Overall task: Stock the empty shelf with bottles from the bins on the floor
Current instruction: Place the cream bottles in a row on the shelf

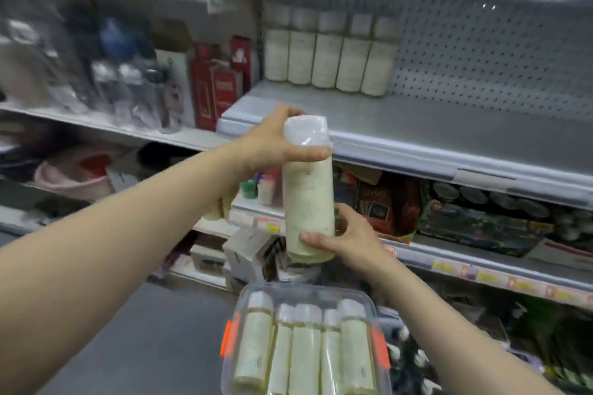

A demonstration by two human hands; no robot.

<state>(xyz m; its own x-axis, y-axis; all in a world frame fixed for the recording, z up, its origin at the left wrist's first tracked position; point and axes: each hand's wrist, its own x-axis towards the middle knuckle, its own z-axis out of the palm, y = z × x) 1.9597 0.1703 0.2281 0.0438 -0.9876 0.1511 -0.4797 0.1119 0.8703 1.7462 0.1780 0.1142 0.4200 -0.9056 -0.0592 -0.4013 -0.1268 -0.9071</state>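
Before the grey shelf [449, 125], a person holds one pale bottle [308, 189] upright in the air with both hands. The left hand [272, 144] grips the white cap end, thumb across the front and fingers curled over the top. The right hand [343, 240] grips the base, thumb laid across the lower front, fingers wrapped behind. Both hands are closed around the bottle — neither is free.

From the held bottle, reference positions are as follows:
- 12 to 1 o'clock: a row of five matching bottles [327, 54] stands upright at the back left of the shelf, touching side by side, against the perforated back panel [481, 51]. The shelf surface to the right of the row is bare.
- 6 o'clock: a clear bin [308, 287] with orange latches [226, 338] sits directly below, holding more bottles [305, 349] lying packed side by side, caps toward the shelf.

The held bottle is level with the shelf's front edge — not on it.
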